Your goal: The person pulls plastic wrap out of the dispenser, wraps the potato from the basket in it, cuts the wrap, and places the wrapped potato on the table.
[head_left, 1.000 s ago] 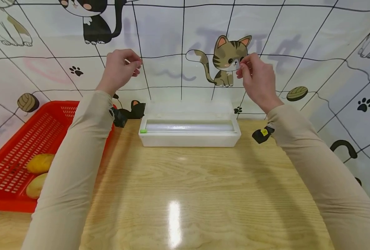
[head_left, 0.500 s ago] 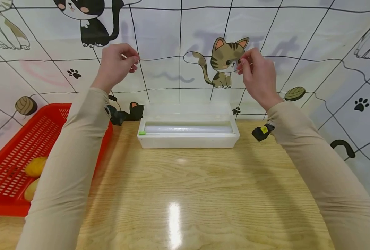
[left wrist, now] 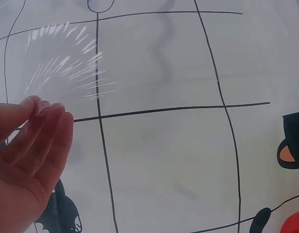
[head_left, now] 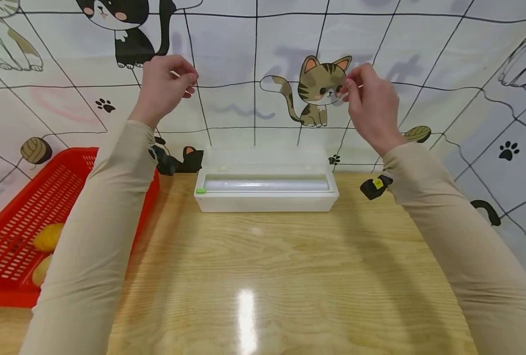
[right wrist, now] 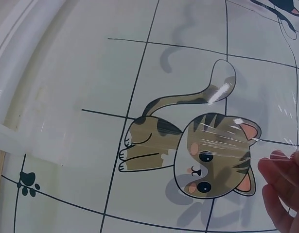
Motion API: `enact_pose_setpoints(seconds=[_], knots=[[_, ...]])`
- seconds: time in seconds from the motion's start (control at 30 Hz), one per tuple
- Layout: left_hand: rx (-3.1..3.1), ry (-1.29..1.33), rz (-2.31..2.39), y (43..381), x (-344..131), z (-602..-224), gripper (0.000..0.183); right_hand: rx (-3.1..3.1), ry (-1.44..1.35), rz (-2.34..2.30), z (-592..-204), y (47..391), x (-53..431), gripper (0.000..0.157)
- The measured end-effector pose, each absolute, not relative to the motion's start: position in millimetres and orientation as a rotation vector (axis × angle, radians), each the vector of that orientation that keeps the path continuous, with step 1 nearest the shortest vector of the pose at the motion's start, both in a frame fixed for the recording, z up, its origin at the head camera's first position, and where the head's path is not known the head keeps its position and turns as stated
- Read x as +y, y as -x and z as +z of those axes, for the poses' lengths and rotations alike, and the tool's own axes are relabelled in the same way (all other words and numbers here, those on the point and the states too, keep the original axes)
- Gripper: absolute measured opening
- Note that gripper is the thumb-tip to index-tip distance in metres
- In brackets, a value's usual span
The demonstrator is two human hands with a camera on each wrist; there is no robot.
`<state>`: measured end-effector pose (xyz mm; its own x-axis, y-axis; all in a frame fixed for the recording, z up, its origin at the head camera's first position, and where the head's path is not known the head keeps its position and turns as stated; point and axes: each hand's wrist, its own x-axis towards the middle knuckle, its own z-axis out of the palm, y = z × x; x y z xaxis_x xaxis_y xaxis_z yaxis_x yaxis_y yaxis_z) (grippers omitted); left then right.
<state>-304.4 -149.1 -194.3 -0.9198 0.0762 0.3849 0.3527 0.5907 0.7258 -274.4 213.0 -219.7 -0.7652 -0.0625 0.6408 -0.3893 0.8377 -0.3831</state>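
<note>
Both hands are raised in front of the wall, apart from each other. My left hand pinches clear cling film between thumb and fingertips; in the left wrist view the film shows as shiny creases fanning out from the pinch. On the other side my right hand pinches the film too, and in the right wrist view creased film crosses the printed cat. Below and between the hands stands a white cling film dispenser, its lid up, a film roll inside and a green slider at its left end.
A red plastic basket stands at the left, partly behind the left sleeve, with two yellow rounded items in it. The wooden table ends at a wall covering printed with cats and grid lines.
Both hands have risen slightly against the wall, and the right hand has shifted a little to the right. Both keep their pinch. The dispenser stays in place while the head view shifts slightly.
</note>
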Motion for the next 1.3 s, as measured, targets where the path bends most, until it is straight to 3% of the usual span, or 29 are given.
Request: enact_pose_setpoints(seconds=[1.3], knots=[[-2.439,0.297,-1.201,298.2,-155.3,-170.2,0.023,-2.219,-0.481,0.544,-190.2,278.5,210.9,0.032]])
